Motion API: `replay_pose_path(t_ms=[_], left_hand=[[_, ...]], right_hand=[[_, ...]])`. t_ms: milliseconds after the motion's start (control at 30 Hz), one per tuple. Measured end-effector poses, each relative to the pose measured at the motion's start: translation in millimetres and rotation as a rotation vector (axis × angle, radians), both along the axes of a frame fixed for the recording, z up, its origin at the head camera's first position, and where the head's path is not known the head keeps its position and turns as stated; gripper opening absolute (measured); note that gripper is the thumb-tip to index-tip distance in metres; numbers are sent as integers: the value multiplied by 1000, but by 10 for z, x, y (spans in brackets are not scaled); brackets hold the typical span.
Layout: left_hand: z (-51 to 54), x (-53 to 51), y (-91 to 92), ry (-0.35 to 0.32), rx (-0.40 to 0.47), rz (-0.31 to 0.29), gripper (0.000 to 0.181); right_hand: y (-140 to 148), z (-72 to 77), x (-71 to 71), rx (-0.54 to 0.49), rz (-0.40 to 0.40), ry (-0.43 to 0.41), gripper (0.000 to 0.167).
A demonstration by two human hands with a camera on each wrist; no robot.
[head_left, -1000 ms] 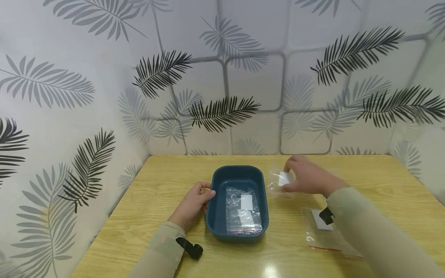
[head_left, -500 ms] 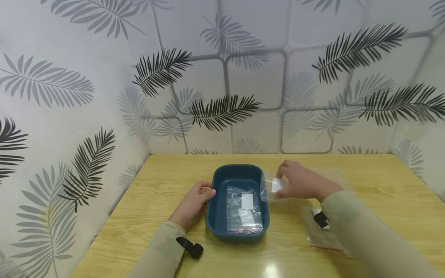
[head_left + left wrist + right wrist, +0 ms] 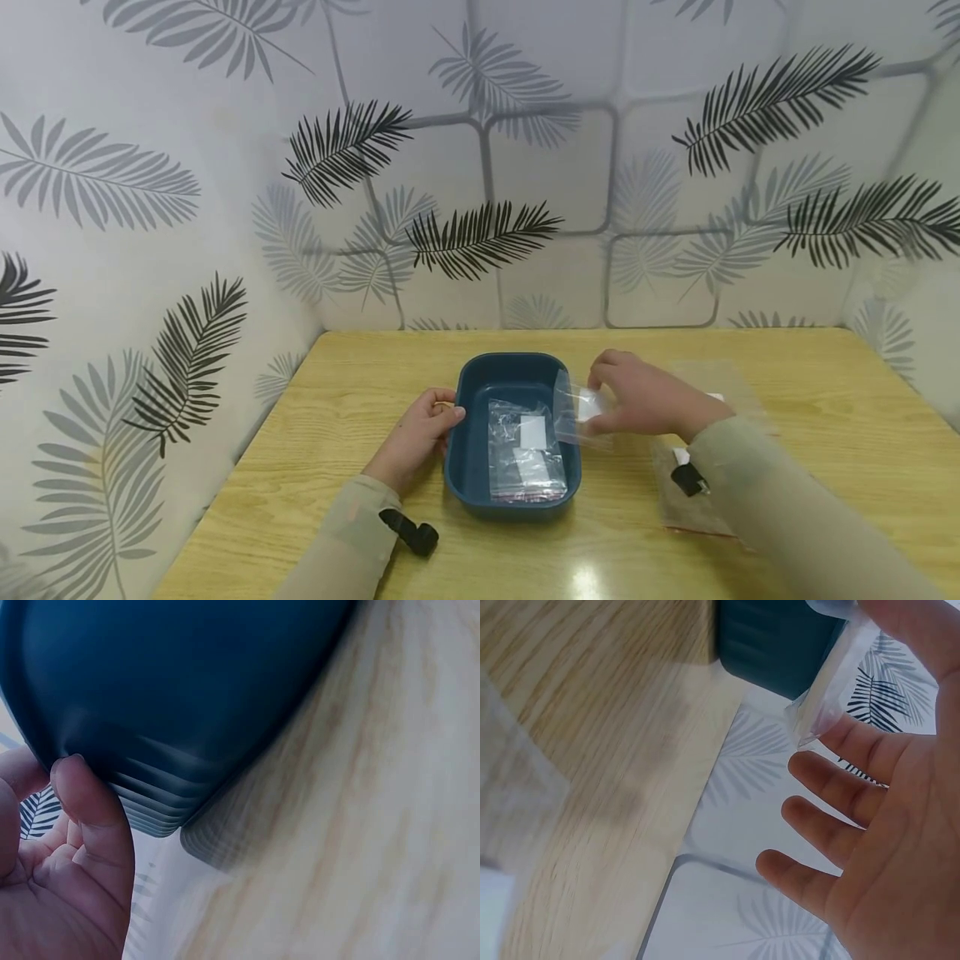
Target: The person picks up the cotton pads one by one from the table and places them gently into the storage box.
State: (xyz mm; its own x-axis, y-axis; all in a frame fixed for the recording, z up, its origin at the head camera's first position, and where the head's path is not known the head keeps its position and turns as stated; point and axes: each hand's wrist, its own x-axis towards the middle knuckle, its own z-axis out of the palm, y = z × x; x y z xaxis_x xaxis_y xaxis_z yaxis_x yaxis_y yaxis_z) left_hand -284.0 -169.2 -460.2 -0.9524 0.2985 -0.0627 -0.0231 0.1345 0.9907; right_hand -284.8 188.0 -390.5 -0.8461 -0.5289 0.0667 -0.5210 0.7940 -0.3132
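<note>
"Right grip (image 3: pixel 637 396) first: what has it got?"

"One clear plastic bag (image 3: pixel 570 417) with a white square (image 3: pixel 590 405) showing in it. Thumb and forefinger pinch it; in the right wrist view the other three fingers stretch out free of it."

"And where is that bag?"

"At the right-hand side of the blue tub (image 3: pixel 469 458), its far edge overlapping the rim as the head camera sees it. Whether it touches the rim, I can't tell."

"What about the left grip (image 3: pixel 416 437)?"

"Holding the tub by its left side, thumb at the rim and fingers round the outside of the wall. The left wrist view shows the thumb pressed to the edge."

"Anything inside the tub?"

"More clear bags (image 3: pixel 528 458), lying overlapped toward the right, with two white squares visible and a pinkish strip along the near end. How many bags, I couldn't say."

"The rest of the surface (image 3: pixel 615 525)?"

"Light wood grain. Further bags (image 3: pixel 686 504) lie to the right of the tub, partly hidden by the right sleeve (image 3: pixel 795 500); a red strip edges the near side. Another faint bag (image 3: pixel 727 383) lies behind the right wrist."

"Beyond that?"

"Leaf-patterned wall (image 3: pixel 540 183)."
</note>
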Motion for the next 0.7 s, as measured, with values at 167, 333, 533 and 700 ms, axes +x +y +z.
replay_pose_path(t_ms=[167,333,533,700], left_hand=[[4,4,7,-1,5,-1,37],[11,11,12,-12,11,2,37],[9,7,15,-15,8,10,36],[18,15,22,-17,10,9,35]], right_hand=[[-72,40,52,-11,30,21,58],[-166,88,83,-1,58,53,55],[-319,135,88,15,75,104,55],[-462,138,77,52,79,135,56]])
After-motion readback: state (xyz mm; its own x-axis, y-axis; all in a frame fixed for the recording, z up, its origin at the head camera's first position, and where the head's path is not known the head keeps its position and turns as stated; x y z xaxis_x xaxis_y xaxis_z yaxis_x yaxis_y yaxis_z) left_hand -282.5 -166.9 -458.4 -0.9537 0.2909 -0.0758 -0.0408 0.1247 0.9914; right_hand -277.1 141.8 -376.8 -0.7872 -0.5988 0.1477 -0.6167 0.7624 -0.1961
